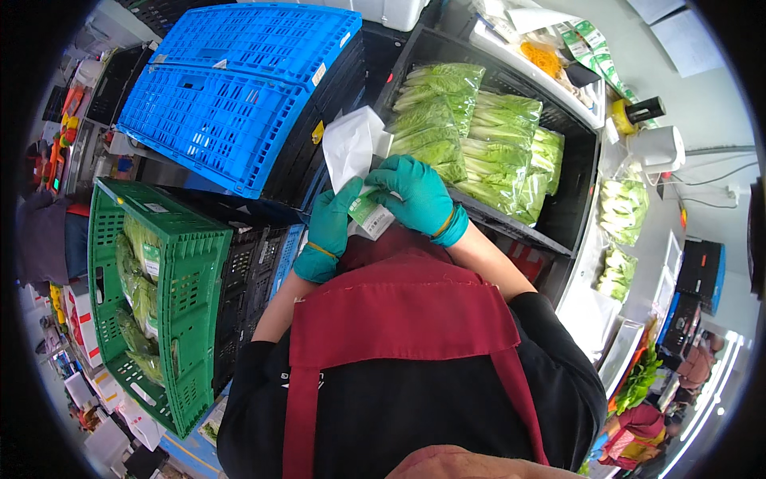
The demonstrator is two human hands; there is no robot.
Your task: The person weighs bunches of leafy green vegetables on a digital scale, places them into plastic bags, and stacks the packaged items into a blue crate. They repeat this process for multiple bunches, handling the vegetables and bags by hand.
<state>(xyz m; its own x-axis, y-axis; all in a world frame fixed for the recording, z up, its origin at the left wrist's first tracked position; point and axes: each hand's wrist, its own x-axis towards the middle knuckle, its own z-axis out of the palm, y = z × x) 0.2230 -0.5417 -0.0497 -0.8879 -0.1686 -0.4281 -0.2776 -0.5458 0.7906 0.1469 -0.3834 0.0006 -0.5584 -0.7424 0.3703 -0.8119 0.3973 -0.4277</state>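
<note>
My left hand (pixel 331 224), in a teal glove, pinches the left edge of a strip of printed labels (pixel 371 217). My right hand (pixel 419 194), gloved alike, has its fingers on the strip's upper right side; the fingertips are partly hidden. White backing paper (pixel 353 143) rises from the strip above both hands. Just beyond them, a black plastic crate (pixel 553 224) holds several clear bags of leafy green vegetables (pixel 428 129), lying flat and overlapping.
Blue folding crates (pixel 221 90) are stacked at the upper left. A green crate (pixel 197 311) with bagged vegetables stands at the left. More bagged greens (pixel 622 212) lie on the metal counter (pixel 652 263) at the right. Another person (pixel 637 434) is at the lower right.
</note>
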